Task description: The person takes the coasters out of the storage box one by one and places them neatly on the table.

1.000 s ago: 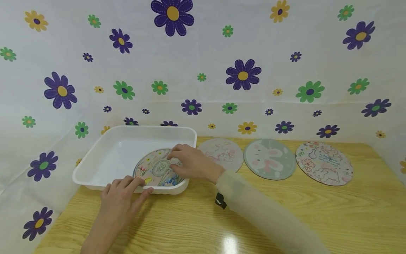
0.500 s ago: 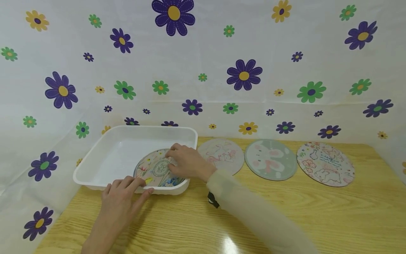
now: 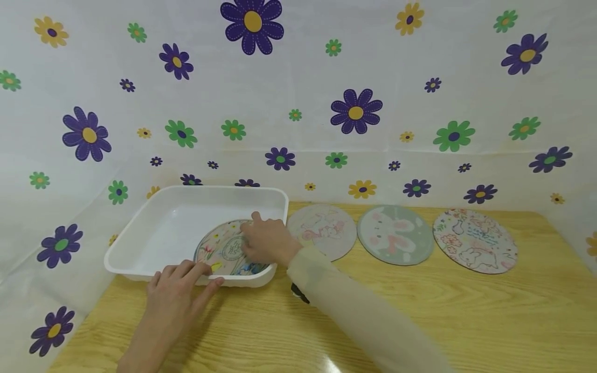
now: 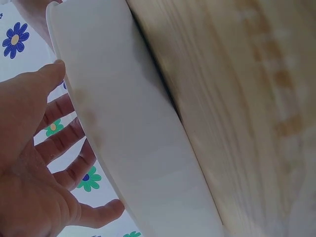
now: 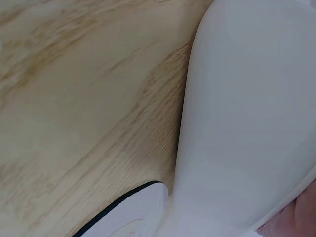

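Note:
In the head view, a round mat (image 3: 216, 251) printed with flowers lies in the near right part of a white plastic tray (image 3: 224, 188). My right hand (image 3: 269, 240) is over the mat's right side, close to the tray's right wall, with one finger raised toward the back. Its other fingertips are turned away, so I cannot tell whether they pinch the mat. My left hand (image 3: 173, 292) holds the front rim, thumb outside and fingers over the inside. The left wrist view shows that thumb (image 4: 55, 74) at the rim of the tray (image 4: 123, 113).
Right of the tray, a pale pink round mat (image 3: 328, 235), a grey-green rabbit mat (image 3: 395, 235) and a white patterned mat (image 3: 475, 242) lie in a row on the wood-grain table (image 3: 373, 300). A flower-printed sheet (image 3: 308, 72) hangs behind.
My right hand and forearm have shifted a little left, and one finger has lifted. The left hand stays on the rim, and the flowered mat lies where it was.

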